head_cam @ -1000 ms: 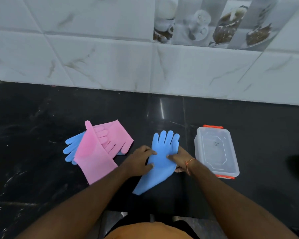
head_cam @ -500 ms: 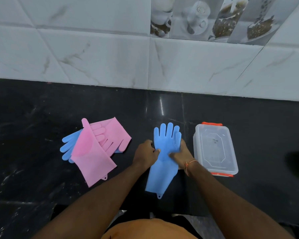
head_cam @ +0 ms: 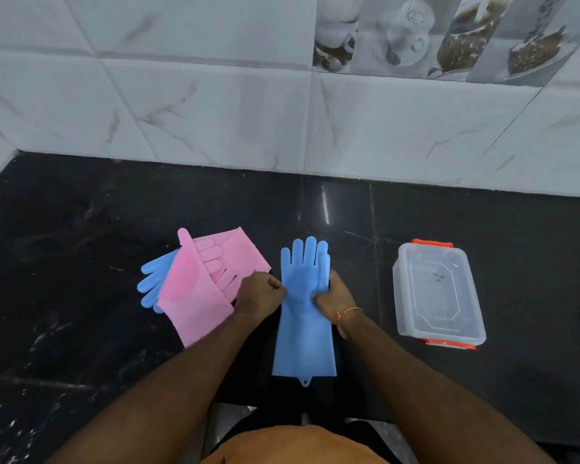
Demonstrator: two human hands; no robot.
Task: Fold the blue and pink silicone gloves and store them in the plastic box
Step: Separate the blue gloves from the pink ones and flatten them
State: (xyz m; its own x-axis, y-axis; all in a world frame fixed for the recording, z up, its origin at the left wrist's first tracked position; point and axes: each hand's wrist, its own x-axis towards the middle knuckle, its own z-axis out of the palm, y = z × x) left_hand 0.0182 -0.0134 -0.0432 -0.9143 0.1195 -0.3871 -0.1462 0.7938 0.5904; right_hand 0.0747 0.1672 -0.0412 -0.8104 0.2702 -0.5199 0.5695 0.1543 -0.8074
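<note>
A blue silicone glove lies flat and straight on the black counter, fingers pointing to the wall, cuff toward me. My left hand pinches its left edge at the palm with curled fingers. My right hand grips its right edge, thumb on top of the glove. To the left lies a pile: two pink gloves overlapping, with a second blue glove partly hidden under them. The clear plastic box with orange clips stands to the right, lid on.
The black stone counter runs back to a white tiled wall. The counter's front edge is close to my body, just below the glove's cuff.
The blue glove turned from a slant to straight, cuff swung toward me. My left hand went from flat on it to pinching its edge; both hands stay at its palm.
</note>
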